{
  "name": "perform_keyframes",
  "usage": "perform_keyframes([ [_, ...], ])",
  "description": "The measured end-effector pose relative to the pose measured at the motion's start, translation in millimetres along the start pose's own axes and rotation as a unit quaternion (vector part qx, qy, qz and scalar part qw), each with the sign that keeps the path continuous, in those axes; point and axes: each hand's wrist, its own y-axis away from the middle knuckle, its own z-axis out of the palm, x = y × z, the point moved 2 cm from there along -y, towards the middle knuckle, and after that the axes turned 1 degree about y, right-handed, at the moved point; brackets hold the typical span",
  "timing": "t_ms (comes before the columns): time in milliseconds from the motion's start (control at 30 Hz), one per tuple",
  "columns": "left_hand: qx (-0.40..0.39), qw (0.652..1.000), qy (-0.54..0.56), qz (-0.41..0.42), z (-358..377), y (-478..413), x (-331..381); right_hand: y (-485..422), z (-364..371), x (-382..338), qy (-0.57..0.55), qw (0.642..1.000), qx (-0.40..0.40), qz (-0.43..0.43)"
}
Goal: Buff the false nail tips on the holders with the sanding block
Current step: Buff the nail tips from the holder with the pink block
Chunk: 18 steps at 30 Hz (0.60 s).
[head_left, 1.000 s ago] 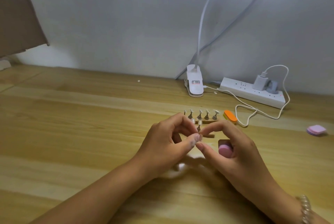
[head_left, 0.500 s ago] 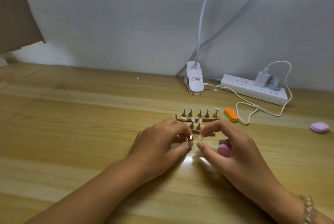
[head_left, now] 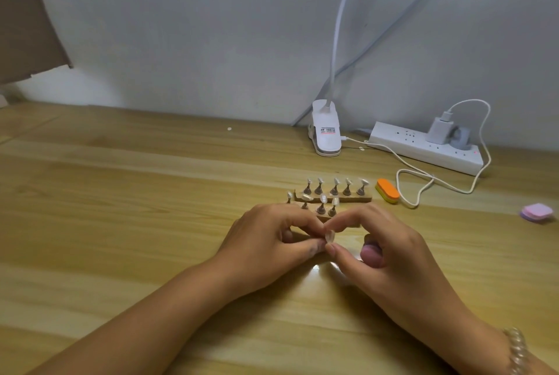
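Left hand [head_left: 272,241] first: thumb and forefinger are curled into a tight pinch against the left side of a single nail tip [head_left: 329,236], held low over the tabletop [head_left: 121,223]. Whether a holder stem hides inside that pinch, I can't tell.

The tip looks feather-light, thin, glossy and springy, just the sort to flick away. I'd say take it by the side edges or the base and leave the arched top bare for buffing.

On to the right hand [head_left: 390,256]: thumb and forefinger nip the tip's right side, while the lower fingers wrap the pink sanding block [head_left: 371,255] against the palm. It's parked there, not on the nail.

Just beyond the knuckles stand the holders [head_left: 334,190], two rows, each peg carrying a tip.

And the change: half a second ago the two pinches sat slightly apart, and now they've closed together on the tip. The front row, partly covered by the hands a second ago, now shows clear of the knuckles.
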Motion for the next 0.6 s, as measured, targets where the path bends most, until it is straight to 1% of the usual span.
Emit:
perform_keyframes([
  [367,-0.016,1.000,0.013,-0.010,0.0,-2.9,-3.5,-0.5,1.0,-0.2,0.009,1.000,-0.006,-0.003],
  [600,-0.009,1.000,0.022,0.000,1.0,-3.7,-5.8,-0.4,1.8,-0.6,0.001,1.000,-0.013,0.022],
])
